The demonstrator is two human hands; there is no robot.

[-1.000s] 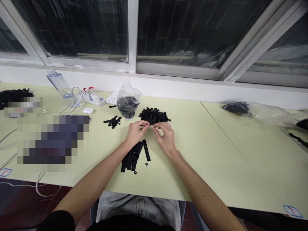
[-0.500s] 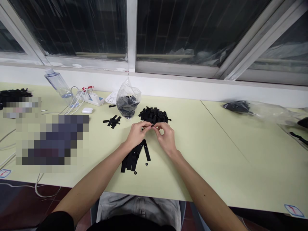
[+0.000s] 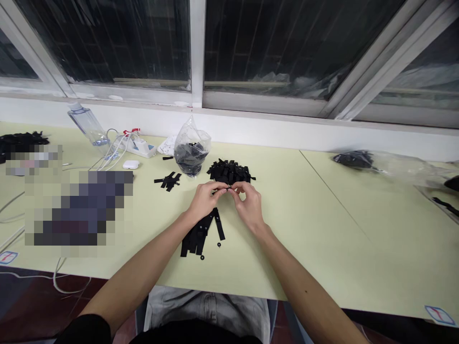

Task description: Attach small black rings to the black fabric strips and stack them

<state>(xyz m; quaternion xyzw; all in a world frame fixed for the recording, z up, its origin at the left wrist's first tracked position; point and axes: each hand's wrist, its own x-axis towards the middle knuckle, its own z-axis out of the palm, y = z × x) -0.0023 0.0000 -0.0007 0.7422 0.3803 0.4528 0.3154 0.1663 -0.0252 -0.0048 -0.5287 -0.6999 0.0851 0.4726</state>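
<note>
My left hand (image 3: 204, 199) and my right hand (image 3: 248, 204) meet above the pale green table (image 3: 308, 229), fingertips pinched together on a small black piece (image 3: 227, 189) that I can barely make out. Just behind them lies a heap of short black strips (image 3: 229, 172). Under my wrists is a row of flat black strips (image 3: 199, 234), with two small black round parts (image 3: 218, 244) loose beside it.
A clear plastic bag of black parts (image 3: 191, 153) stands behind the heap; a few black strips (image 3: 168, 180) lie left of it. A water bottle (image 3: 88, 125), a white power strip with cables (image 3: 138, 145) and an earbud case (image 3: 131, 164) sit far left. Another bag (image 3: 380, 163) lies far right.
Both hands stay pinched together at the same spot; the fingers shift only slightly. The view has barely moved.
</note>
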